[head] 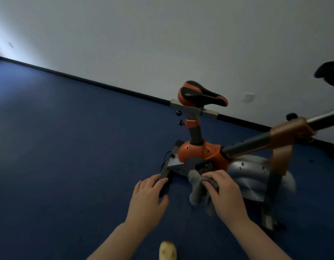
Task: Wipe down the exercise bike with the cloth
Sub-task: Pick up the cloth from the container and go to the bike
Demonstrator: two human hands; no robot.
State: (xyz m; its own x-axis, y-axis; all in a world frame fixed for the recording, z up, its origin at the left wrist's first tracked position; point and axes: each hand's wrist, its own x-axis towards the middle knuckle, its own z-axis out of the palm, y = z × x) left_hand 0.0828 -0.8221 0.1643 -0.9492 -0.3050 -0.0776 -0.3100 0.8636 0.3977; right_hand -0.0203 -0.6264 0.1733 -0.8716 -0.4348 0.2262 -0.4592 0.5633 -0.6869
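Observation:
An orange, grey and silver exercise bike (203, 151) stands on the blue floor, its black and orange saddle (201, 94) up top. My right hand (226, 192) holds a grey cloth (197, 188) against the bike's lower middle, by the crank area, with loose ends of the cloth hanging down. My left hand (149, 196) grips a black pedal (165, 186) to the left of the cloth. A silver flywheel cover (254, 177) lies to the right of my right hand.
A blue floor (68, 147) spreads to the left and front. Behind the bike runs a white wall (162, 44) with a dark skirting. The black handlebar end (327, 71) shows at the right edge. A pale yellow shoe tip (167, 252) sits at the bottom edge.

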